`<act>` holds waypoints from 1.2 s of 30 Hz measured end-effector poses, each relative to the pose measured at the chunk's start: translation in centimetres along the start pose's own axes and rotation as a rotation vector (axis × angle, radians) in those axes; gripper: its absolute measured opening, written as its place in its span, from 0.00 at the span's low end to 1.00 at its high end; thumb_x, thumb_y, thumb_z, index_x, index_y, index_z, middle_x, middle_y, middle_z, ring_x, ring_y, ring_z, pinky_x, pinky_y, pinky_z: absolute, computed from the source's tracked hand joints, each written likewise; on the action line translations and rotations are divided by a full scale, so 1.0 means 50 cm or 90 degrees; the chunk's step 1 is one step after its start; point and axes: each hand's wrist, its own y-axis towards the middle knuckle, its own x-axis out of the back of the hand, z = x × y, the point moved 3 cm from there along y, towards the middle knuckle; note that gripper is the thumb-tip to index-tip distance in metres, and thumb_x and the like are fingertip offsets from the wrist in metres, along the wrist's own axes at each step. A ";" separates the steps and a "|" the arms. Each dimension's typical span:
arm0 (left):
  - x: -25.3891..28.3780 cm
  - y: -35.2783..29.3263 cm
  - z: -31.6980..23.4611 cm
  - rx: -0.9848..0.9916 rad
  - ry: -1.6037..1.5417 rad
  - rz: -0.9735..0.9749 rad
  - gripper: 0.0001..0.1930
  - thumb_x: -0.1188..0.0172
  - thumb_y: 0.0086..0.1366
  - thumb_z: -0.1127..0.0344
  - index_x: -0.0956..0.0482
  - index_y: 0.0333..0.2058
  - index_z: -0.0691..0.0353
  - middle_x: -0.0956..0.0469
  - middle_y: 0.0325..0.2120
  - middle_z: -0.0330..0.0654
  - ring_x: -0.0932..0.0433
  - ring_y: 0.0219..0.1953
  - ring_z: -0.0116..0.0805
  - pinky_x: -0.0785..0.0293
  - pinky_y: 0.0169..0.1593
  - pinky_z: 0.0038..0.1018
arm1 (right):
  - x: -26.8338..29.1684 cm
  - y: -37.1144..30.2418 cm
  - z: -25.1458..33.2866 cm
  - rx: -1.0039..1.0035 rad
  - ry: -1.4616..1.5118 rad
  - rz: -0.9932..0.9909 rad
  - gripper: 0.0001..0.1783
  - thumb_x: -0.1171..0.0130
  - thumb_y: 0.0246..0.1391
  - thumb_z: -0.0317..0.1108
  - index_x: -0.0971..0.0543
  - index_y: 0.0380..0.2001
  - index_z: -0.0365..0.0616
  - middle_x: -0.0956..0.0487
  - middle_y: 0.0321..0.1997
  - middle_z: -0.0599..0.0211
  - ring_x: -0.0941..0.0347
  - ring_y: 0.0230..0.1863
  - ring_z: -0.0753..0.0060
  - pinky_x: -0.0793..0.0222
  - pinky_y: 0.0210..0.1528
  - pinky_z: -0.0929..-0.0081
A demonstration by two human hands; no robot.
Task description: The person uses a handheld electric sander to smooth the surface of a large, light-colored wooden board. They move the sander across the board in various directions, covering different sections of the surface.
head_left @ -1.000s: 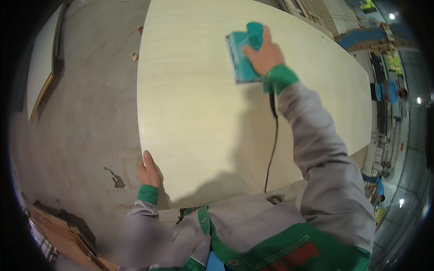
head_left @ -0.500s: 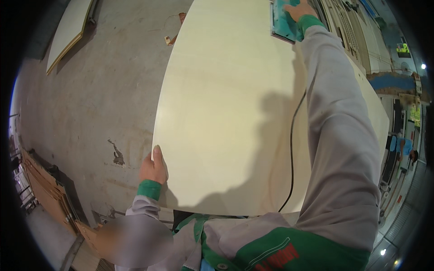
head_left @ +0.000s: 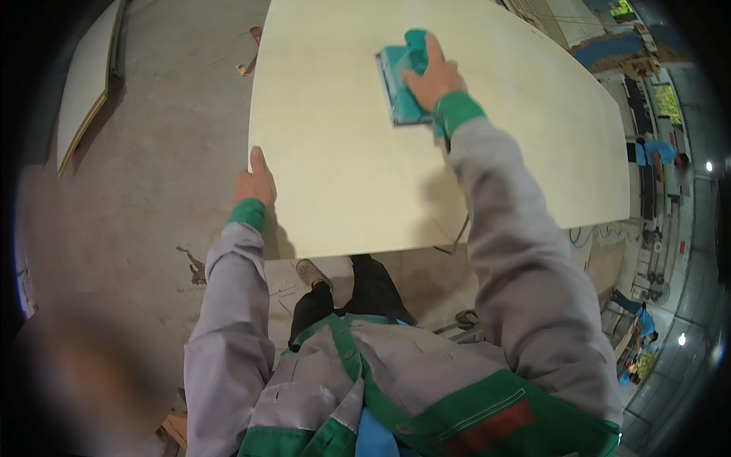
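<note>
A large pale wooden panel (head_left: 335,190) lies flat in front of me. On its upper middle sits a teal sheet sander (head_left: 399,84) with a flat rectangular pad against the surface. My right hand (head_left: 437,82) is wrapped over the sander's grip, its thumb toward the left. A dark cord (head_left: 461,234) comes from beneath my right sleeve and runs over the panel's near edge. My left hand (head_left: 257,180) grips the panel's left edge, thumb on top; the fingers beneath are hidden.
Another board (head_left: 85,84) with a yellowish edge stands at the far left. Torn brown scraps (head_left: 250,57) lie on the concrete floor (head_left: 175,114). Workers in blue (head_left: 659,152) are off to the right, past machinery. A blurred round patch covers the lower left.
The sander, in my right hand, has come from the panel's far right toward me and leftward. My view has shifted back, showing my legs and a shoe. The left hand still holds the edge.
</note>
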 end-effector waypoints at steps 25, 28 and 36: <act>-0.010 0.008 -0.018 0.024 -0.095 0.000 0.48 0.61 0.74 0.28 0.21 0.55 0.80 0.17 0.47 0.69 0.19 0.54 0.63 0.26 0.59 0.45 | 0.026 0.347 -0.022 0.137 0.017 -0.051 0.56 0.32 0.55 0.54 0.50 0.79 0.54 0.24 0.56 0.27 0.24 0.57 0.28 0.28 0.63 0.48; -0.002 0.000 -0.032 0.043 -0.061 -0.001 0.47 0.61 0.75 0.30 0.21 0.55 0.79 0.17 0.45 0.69 0.18 0.53 0.64 0.25 0.57 0.46 | 0.046 0.587 0.010 0.224 -0.023 -0.153 0.56 0.34 0.54 0.57 0.49 0.79 0.56 0.23 0.54 0.30 0.24 0.57 0.28 0.26 0.61 0.49; 0.019 -0.014 -0.038 0.090 -0.023 0.011 0.43 0.64 0.75 0.31 0.18 0.54 0.70 0.17 0.45 0.67 0.20 0.52 0.67 0.25 0.56 0.49 | 0.045 0.821 0.241 0.222 -0.126 -0.062 0.52 0.35 0.56 0.57 0.39 0.74 0.35 0.30 0.71 0.35 0.32 0.70 0.39 0.36 0.72 0.56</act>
